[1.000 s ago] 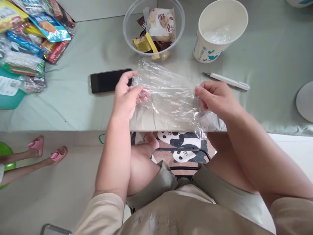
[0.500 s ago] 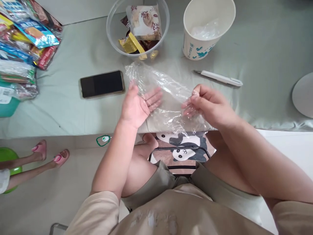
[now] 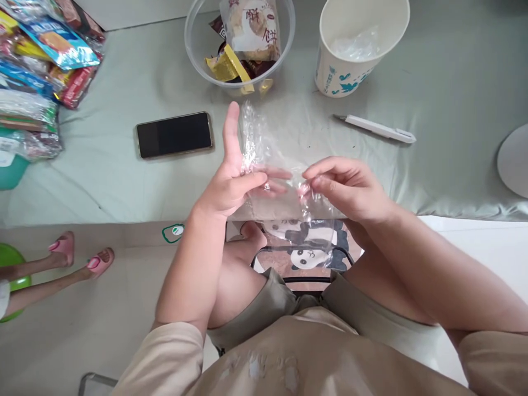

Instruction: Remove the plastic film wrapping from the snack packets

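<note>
A thin, crinkled sheet of clear plastic film (image 3: 268,146) stretches between my two hands at the table's front edge. My left hand (image 3: 231,187) has its index finger pointing up along the film, while the thumb presses it toward the other fingers, which show through it. On the other side, my right hand (image 3: 350,190) pinches the film between thumb and fingertips. Its lower end hangs past the edge above my lap. Whether it is a bag or a flat sheet I cannot tell.
Behind the hands stand a clear round tub (image 3: 198,69) of wrapped snacks and a paper bucket (image 3: 330,71) with crumpled plastic inside. A phone (image 3: 175,135) lies left, a utility knife (image 3: 375,127) right. Packaged snacks (image 3: 58,47) pile at far left. Someone's feet in pink slippers (image 3: 99,263) show below.
My left thumb has come across the film and the index finger has straightened upward. The film is bunched narrower between the hands. My right hand keeps its pinch, slightly lower.
</note>
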Motion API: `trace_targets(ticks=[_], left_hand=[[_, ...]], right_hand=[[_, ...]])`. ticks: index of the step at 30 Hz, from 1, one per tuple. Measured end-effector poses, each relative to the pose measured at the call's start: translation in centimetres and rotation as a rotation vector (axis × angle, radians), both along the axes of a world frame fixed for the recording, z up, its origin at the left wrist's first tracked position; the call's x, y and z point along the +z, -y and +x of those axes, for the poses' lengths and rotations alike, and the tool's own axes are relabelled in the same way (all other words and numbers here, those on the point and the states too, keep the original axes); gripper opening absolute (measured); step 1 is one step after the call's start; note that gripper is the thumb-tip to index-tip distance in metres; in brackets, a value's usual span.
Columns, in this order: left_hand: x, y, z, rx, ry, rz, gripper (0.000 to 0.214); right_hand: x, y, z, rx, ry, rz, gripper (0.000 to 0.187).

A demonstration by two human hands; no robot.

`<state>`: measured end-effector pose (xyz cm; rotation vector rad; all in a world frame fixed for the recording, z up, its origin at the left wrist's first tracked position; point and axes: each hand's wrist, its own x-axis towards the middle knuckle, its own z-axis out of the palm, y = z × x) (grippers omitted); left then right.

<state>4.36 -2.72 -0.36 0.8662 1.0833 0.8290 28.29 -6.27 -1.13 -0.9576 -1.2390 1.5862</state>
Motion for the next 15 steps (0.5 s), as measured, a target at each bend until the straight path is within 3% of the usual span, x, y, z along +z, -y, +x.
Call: trace_targets(ticks=[4, 7, 9, 12, 15], left_hand=[[0.1, -0.4, -0.7, -0.012, -0.025, 0.098, 0.115], [-0.2, -0.3, -0.8, -0.103, -0.04, 0.259, 0.125], [-0.7, -0.1, -0.7, -0.12, -0.131, 0.448, 0.119], [-1.2, 0.2, -0.6, -0.033, -0.36, 0.784, 0.082], [-0.7, 0.4, -0.7, -0.004, -0.575, 1.003, 0.06]], right_hand=[[-0.1, -0.1, -0.9, -0.223, -0.002, 0.071, 0.019], [-0.3, -0.2, -1.3, -0.335, 0.015, 0.134, 0.019], [-0.3, -0.2, -1.2, -0.319, 0.013, 0.155, 0.025], [-0.3, 0.0, -0.8, -0.194, 0.04, 0.139, 0.059], [-0.2, 0.2, -0.4, -0.072, 0.06, 0.081, 0.085]])
